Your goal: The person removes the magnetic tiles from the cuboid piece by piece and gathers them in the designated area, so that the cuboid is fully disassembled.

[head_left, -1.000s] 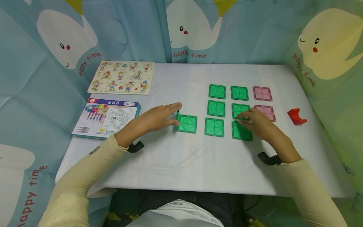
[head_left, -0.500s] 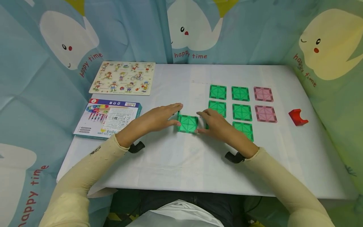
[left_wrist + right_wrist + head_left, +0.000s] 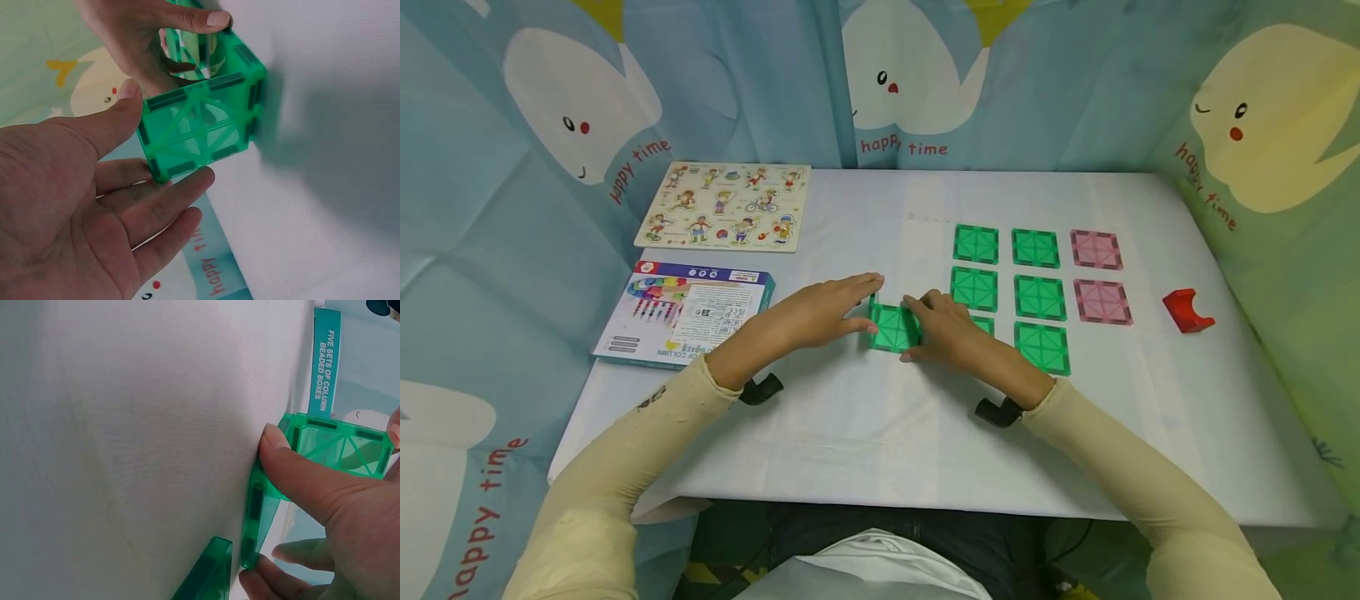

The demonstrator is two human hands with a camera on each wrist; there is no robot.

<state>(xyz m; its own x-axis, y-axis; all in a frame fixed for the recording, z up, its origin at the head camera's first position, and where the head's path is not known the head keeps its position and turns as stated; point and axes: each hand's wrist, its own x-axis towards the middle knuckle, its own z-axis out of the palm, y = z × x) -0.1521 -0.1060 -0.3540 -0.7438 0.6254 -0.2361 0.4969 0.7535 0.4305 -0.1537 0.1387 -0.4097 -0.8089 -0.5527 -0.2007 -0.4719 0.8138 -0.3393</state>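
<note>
A green magnetic tile (image 3: 199, 127) stands on edge along the left side of a flat green magnetic tile (image 3: 891, 327). My left hand (image 3: 820, 312) pinches the upright tile between thumb and fingers at its two sides. At the flat tile's right side is my right hand (image 3: 951, 333), its thumb and fingers on the two ends of a green tile edge (image 3: 252, 512) in the right wrist view. I cannot tell whether this edge is the flat tile's own or a further tile's. My right fingers hide part of it.
To the right lie several flat green tiles (image 3: 1040, 297), two pink tiles (image 3: 1102, 301) and a red notched block (image 3: 1187, 311). At left are a cardboard box (image 3: 681, 312) and a picture board (image 3: 724, 206) on the white table (image 3: 850, 433). Patterned curtains (image 3: 760, 83) hang round the table.
My right hand has moved left from the second green column to the flat tile's right side, and its fingers have drawn in over that tile. My left hand stays in place.
</note>
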